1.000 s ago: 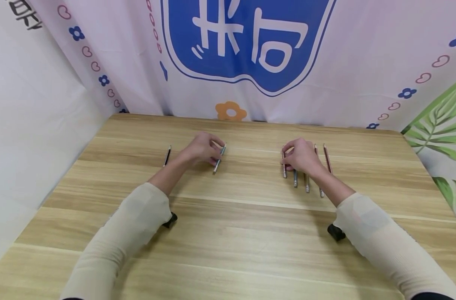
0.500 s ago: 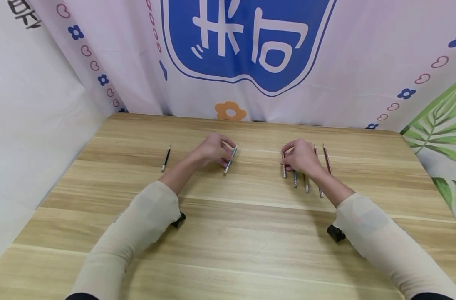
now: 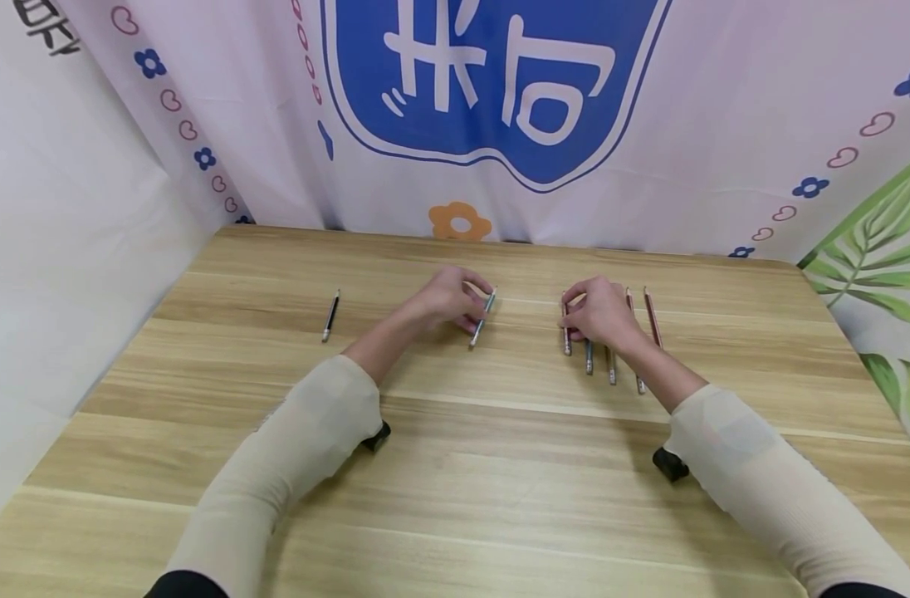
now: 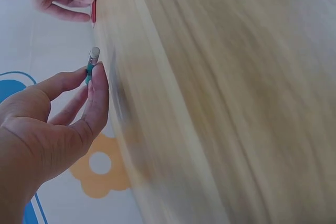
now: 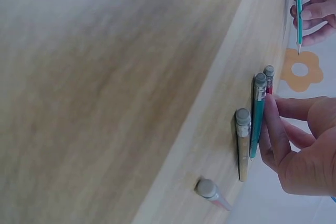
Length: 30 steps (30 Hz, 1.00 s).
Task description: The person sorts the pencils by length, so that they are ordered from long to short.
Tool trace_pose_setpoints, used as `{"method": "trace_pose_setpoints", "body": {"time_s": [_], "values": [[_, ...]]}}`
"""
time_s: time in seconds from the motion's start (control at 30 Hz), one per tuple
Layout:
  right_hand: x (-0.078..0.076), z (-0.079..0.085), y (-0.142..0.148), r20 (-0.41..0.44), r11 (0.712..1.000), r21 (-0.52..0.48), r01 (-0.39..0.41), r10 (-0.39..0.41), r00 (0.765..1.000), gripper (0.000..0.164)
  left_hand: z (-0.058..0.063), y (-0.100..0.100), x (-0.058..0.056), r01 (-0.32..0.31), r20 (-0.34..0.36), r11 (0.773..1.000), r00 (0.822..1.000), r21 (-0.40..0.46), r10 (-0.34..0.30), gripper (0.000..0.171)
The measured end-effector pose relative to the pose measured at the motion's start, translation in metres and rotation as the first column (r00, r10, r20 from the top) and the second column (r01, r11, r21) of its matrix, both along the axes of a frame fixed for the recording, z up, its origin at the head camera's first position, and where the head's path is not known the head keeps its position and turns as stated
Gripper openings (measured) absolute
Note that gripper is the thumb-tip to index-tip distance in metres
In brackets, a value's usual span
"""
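My left hand (image 3: 447, 297) pinches a teal pencil (image 3: 486, 312) between thumb and fingertips, held slanted with its eraser end toward me. In the left wrist view that pencil's eraser end (image 4: 94, 55) sticks out past the fingertips. My right hand (image 3: 599, 312) pinches a red pencil (image 3: 567, 340) at the left end of a row. Beside it lie a second teal pencil (image 5: 258, 116), a wood-coloured pencil (image 5: 243, 153) and one more pencil (image 3: 640, 384), partly hidden under the hand and wrist. A dark red pencil (image 3: 653, 316) lies at the right end of the row.
A black pencil (image 3: 331, 314) with a white end lies alone on the left of the wooden table (image 3: 455, 482). Behind the table's back edge hangs a printed cloth (image 3: 724, 124). A white wall covering (image 3: 66, 249) borders the left side.
My left hand has moved right with the teal pencil, closer to the row, uncovering the whole black pencil. The right hand stays in place on the red pencil.
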State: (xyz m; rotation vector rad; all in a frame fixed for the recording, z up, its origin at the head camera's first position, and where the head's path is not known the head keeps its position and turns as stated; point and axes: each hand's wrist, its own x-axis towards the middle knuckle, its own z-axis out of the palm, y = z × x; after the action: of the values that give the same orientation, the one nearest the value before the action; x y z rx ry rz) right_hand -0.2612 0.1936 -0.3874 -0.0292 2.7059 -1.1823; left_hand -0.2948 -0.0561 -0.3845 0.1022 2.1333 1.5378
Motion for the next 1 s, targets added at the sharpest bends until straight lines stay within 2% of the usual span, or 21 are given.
{"method": "trace_pose_setpoints", "body": {"time_s": [0.5,1.0], "values": [[0.0,-0.001,0.0,0.004,1.0,0.001,0.001,-0.001,1.0,0.031,-0.004,0.027,-0.001,-0.02,0.033,0.998,0.999,0.055,0.018,0.038],[0.0,-0.001,0.0,-0.013,1.0,0.012,0.0,0.001,1.0,0.031,-0.007,0.053,-0.001,-0.026,0.018,0.997,1.0,0.079,0.024,0.04]]}}
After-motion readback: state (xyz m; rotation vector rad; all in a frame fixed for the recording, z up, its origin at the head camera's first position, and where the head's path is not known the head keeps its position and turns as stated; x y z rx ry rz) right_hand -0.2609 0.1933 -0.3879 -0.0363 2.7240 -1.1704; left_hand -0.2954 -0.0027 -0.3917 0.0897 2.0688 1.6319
